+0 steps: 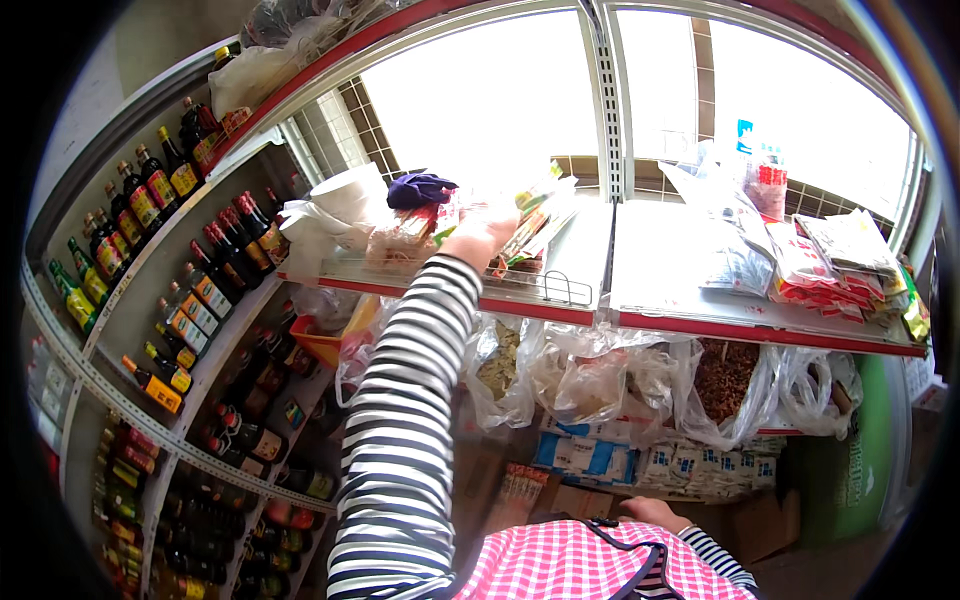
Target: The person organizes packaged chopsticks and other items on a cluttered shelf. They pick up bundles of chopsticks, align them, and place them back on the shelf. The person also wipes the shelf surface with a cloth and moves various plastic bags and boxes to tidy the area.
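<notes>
My left hand (484,229), in a striped sleeve, reaches onto the upper shelf among narrow printed packets (534,217). Glare washes out its fingers, so what they touch or hold cannot be told. Left of that hand lie bundled thin sticks or noodles in clear wrap (403,234), a dark purple cloth-like item (420,190) and white bowl-shaped containers in plastic (349,196). My right hand (655,513) is low beside the pink checked garment, below the bagged goods; its fingers are partly hidden, and nothing can be made out in it.
A red-edged shelf (765,330) with a low wire guard spans the front. Open plastic bags of dried goods (724,379) stand beneath it, above stacked white and blue packets (585,456). Bottles (202,296) line the left shelves. A green container (855,457) is at right.
</notes>
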`<action>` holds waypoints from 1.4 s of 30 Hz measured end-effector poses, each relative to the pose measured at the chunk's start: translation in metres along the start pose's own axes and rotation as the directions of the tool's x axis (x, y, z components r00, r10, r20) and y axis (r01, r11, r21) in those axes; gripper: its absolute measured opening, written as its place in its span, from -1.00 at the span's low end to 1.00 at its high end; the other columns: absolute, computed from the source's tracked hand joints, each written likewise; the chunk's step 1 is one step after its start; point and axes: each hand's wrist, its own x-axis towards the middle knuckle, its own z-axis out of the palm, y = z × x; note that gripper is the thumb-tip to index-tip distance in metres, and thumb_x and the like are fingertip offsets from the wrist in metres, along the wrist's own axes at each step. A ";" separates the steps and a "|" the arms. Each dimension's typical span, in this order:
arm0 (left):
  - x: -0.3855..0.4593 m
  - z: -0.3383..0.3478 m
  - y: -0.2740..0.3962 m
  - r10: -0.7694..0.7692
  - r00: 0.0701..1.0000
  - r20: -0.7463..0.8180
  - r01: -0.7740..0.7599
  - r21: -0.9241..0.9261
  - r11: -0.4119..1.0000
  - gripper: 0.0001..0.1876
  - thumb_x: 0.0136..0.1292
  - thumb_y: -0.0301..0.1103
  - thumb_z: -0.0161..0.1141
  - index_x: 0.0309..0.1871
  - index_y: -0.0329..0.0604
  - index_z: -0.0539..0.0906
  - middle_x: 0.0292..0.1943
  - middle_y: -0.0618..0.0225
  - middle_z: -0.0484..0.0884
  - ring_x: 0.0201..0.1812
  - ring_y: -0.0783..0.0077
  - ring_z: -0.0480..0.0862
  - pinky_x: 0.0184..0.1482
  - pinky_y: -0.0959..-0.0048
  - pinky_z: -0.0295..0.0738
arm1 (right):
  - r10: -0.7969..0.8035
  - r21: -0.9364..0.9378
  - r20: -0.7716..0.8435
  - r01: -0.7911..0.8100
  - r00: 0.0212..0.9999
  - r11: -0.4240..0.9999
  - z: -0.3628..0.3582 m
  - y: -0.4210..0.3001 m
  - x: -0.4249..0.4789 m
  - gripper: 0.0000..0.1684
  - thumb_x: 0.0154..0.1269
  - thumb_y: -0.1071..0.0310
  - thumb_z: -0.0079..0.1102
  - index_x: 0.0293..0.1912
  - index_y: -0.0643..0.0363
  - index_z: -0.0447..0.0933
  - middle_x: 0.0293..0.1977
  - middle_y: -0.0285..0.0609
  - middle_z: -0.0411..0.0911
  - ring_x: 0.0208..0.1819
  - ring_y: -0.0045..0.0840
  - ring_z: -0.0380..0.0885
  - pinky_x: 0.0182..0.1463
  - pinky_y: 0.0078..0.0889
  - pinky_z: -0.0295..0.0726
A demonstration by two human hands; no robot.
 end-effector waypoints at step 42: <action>-0.085 -0.057 0.039 0.149 0.901 -0.406 -0.426 -0.894 0.138 -0.80 0.19 -0.37 0.09 -0.21 -0.31 0.57 -0.43 0.32 0.61 -0.39 0.55 0.57 -0.30 0.57 0.47 | -0.397 0.209 -0.768 0.783 0.502 0.586 -0.243 -0.204 0.094 0.08 0.02 0.40 0.34 0.37 0.11 -0.19 0.31 -0.06 -0.02 0.19 -0.37 0.25 0.06 -0.41 0.42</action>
